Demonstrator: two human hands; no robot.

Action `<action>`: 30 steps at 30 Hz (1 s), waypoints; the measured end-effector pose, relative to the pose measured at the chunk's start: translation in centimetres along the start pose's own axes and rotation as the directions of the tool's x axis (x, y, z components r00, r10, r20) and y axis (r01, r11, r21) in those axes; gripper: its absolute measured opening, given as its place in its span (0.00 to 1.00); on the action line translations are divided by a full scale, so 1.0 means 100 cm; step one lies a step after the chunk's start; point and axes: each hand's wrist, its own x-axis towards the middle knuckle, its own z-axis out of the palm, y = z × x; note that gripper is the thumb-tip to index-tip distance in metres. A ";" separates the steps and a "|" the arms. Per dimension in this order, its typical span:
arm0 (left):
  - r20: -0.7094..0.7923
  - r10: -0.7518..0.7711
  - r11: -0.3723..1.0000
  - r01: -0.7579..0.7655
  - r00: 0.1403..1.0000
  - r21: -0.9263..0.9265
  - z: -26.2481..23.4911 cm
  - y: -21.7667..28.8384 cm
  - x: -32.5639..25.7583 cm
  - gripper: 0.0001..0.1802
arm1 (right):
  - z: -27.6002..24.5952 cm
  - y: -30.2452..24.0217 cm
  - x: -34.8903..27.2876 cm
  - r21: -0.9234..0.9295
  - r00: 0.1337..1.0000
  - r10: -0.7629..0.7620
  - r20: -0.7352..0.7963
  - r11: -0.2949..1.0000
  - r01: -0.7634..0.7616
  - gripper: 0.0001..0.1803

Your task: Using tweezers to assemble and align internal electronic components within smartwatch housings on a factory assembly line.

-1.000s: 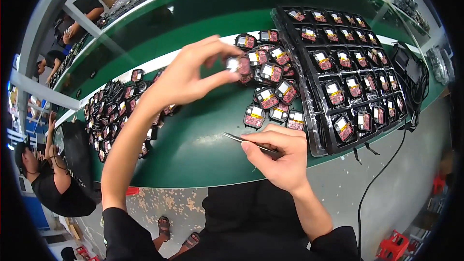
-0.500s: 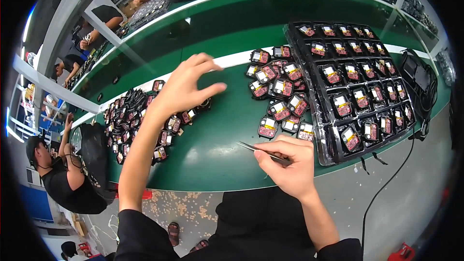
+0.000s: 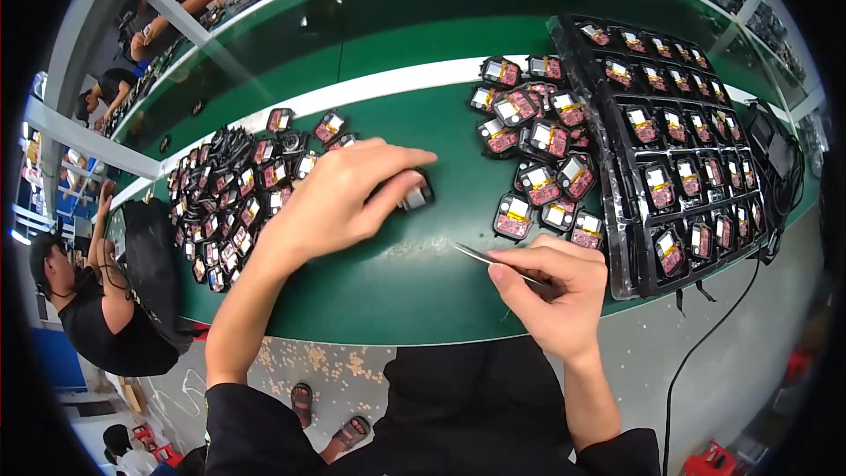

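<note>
A small black module [image 3: 414, 196] sits on the green tabletop [image 3: 388, 273], pinched in the left hand [image 3: 339, 198]; a loose grip could let it slip. The right hand [image 3: 551, 286] pinches tweezers [image 3: 489, 257] whose tip might scratch nearby loose modules [image 3: 529, 154]

From where I stand, the widest open stretch of the green desk [image 3: 388, 273] lies along its near edge, between the left hand [image 3: 339, 198], which closes its grip over a small black module [image 3: 416, 194], and the right hand [image 3: 555, 286], which pinches tweezers [image 3: 493, 260] that jut leftward into that gap. To the left a dense heap of loose modules [image 3: 225, 198] blocks the surface, while to the right a smaller cluster of red-labelled modules [image 3: 538, 154] lies just beside the black compartment tray [image 3: 683, 167], leaving only a narrow bare lane. Beyond the white stripe [image 3: 370, 88] the far band of the desk is open.
</note>
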 end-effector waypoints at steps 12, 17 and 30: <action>0.228 0.100 0.991 -0.077 0.969 -0.107 -0.001 -0.002 -0.018 0.35 | 0.002 -0.001 0.006 -0.090 0.999 0.018 0.039 0.996 -0.015 0.10; 0.235 0.144 0.989 -0.131 0.961 -0.068 0.002 -0.002 -0.021 0.37 | 0.002 -0.002 0.006 -0.118 0.999 0.026 0.047 0.993 -0.020 0.11; 0.142 0.073 0.997 -0.074 0.987 0.004 0.009 0.006 -0.021 0.37 | -0.001 -0.001 0.005 -0.122 0.999 0.016 0.052 0.992 -0.009 0.10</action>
